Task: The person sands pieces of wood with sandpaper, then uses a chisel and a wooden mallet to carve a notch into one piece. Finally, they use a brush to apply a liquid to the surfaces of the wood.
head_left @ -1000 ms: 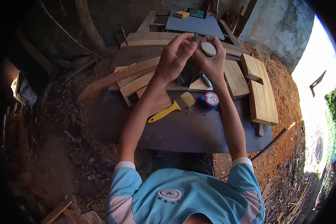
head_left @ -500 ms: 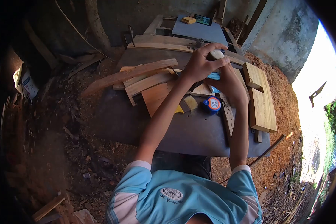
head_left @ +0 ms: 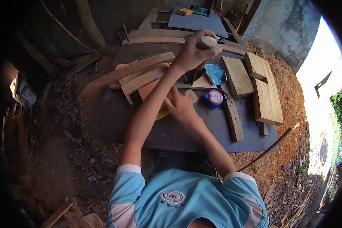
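My left hand [head_left: 193, 55] is closed around a tool with a rounded wooden end [head_left: 207, 42], held upright above the middle of the table; the tool's lower part is mostly hidden. My right hand [head_left: 183, 108] lies low over a paintbrush with pale bristles [head_left: 193, 95] and a yellow handle [head_left: 162, 114]. Its fingers are apart and point away to the left, and they cover the middle of the brush. Just right of this hand sits a blue and orange tape measure [head_left: 215, 97]. Behind it is a blue printed sheet [head_left: 216, 73].
Wooden boards and curved pieces [head_left: 140, 78] lie stacked on the table's left side. Thick wood blocks [head_left: 269, 97] and a narrow strip [head_left: 233, 121] are at the right. A phone [head_left: 200, 10] stands at the back. Wood shavings [head_left: 288, 102] cover the ground.
My right hand has left the tool and come down to the paintbrush. My left hand still grips the tool, a little further left in view.
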A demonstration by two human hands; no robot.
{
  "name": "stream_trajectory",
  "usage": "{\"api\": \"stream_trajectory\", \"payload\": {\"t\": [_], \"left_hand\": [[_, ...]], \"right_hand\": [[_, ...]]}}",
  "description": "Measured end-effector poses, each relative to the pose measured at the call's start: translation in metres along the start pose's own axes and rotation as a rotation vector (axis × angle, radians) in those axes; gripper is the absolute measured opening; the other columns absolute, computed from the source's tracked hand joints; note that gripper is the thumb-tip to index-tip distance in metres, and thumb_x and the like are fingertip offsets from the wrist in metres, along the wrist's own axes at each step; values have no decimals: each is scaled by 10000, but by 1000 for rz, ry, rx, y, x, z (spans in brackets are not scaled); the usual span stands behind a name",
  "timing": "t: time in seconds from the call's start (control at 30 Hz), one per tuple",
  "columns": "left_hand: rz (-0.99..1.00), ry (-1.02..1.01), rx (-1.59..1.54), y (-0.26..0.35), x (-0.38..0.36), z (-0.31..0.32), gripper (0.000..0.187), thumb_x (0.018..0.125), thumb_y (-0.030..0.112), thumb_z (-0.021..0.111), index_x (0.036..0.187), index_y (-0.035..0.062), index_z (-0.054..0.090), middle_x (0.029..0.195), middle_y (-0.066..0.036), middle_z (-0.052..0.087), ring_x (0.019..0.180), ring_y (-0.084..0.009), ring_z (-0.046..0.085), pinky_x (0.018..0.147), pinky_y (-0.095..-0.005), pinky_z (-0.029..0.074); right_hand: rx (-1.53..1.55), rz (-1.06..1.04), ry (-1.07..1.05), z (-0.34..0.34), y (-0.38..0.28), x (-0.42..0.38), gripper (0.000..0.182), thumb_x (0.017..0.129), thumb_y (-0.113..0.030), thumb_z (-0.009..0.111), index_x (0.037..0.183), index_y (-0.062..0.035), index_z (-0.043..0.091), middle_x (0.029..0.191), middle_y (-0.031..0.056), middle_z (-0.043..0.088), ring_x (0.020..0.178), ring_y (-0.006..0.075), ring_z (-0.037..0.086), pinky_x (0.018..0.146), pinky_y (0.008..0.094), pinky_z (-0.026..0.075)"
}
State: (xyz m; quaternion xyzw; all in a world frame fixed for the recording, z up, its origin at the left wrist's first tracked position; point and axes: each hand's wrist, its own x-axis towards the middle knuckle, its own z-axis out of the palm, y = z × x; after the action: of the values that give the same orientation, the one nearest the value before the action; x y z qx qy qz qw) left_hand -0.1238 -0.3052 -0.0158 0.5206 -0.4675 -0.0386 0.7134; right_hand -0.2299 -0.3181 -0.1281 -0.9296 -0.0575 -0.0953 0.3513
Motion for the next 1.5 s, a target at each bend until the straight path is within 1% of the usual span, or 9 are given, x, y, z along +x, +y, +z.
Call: {"api": "stream_trajectory", "payload": {"t": [0.07, 0.17, 0.33, 0.7, 0.83, 1.0, 1.23, 1.37, 1.5], "left_hand": [[-6, 14, 19, 1, -1, -4, 269, 760, 105, 672, 969, 81, 504, 769, 2, 550, 657, -57, 555, 595, -194, 457], [2, 9, 70, -2, -1, -6, 293, 759, 100, 672, 990, 92, 492, 762, 11, 542, 660, -55, 551, 601, -198, 457], [-17, -49, 134, 0, -2, 3, 319, 760, 102, 671, 1011, 103, 475, 746, 27, 521, 679, -47, 517, 618, -204, 440], [-49, -11, 185, 8, -9, 8, 371, 771, 150, 642, 1096, 80, 477, 768, 34, 513, 717, -49, 494, 673, -221, 428], [-110, -59, 246, 2, -7, 5, 283, 754, 195, 655, 972, 50, 546, 739, 23, 539, 702, -64, 517, 679, -229, 438], [-100, -60, 282, 8, -5, 9, 255, 737, 263, 658, 834, 47, 563, 721, 10, 555, 687, -70, 528, 651, -234, 441], [-116, -126, 344, 6, -9, 13, 277, 727, 304, 649, 795, 55, 548, 687, 0, 551, 636, -73, 524, 598, -242, 431], [-112, -120, 318, 7, -7, 11, 295, 727, 277, 655, 847, 28, 554, 749, -26, 575, 679, -94, 530, 647, -259, 441], [-106, -107, 261, 12, -8, 7, 238, 732, 263, 658, 796, 56, 559, 688, 10, 549, 619, -65, 515, 575, -229, 418]], "right_hand": [[-191, -20, 86, 19, -13, 2, 814, 754, -499, 568, 1260, 74, 290, 945, 260, 547, 973, 423, 487, 807, 553, 321], [57, 184, 36, 10, -26, 9, 817, 724, -434, 626, 1248, 91, 283, 999, 266, 520, 960, 411, 492, 845, 502, 347], [405, 2, 326, 0, -25, -7, 718, 691, -242, 691, 1240, 44, 328, 1046, 255, 502, 956, 378, 506, 853, 412, 397], [268, -171, 960, -204, -55, -52, 479, 726, -71, 689, 1153, 38, 502, 993, 138, 613, 879, 180, 605, 763, 270, 477], [145, -277, 650, -277, -73, -10, 461, 746, -153, 666, 1180, -58, 542, 995, 113, 631, 910, 176, 609, 820, 279, 470], [200, -577, 804, -276, -75, 49, 508, 774, -207, 638, 1208, 3, 480, 1079, 190, 586, 1012, 274, 570, 875, 336, 432], [-389, -559, 309, -270, -90, 38, 406, 804, -104, 555, 1175, 47, 487, 1015, 154, 619, 922, 174, 577, 790, 291, 457], [-140, -703, 813, -279, -109, 36, 376, 822, -104, 551, 1159, 51, 491, 997, 143, 624, 878, 173, 588, 771, 288, 459], [25, -518, 822, -265, -95, 34, 387, 820, -105, 558, 1168, 48, 487, 1021, 138, 617, 904, 167, 581, 777, 281, 456]]}}
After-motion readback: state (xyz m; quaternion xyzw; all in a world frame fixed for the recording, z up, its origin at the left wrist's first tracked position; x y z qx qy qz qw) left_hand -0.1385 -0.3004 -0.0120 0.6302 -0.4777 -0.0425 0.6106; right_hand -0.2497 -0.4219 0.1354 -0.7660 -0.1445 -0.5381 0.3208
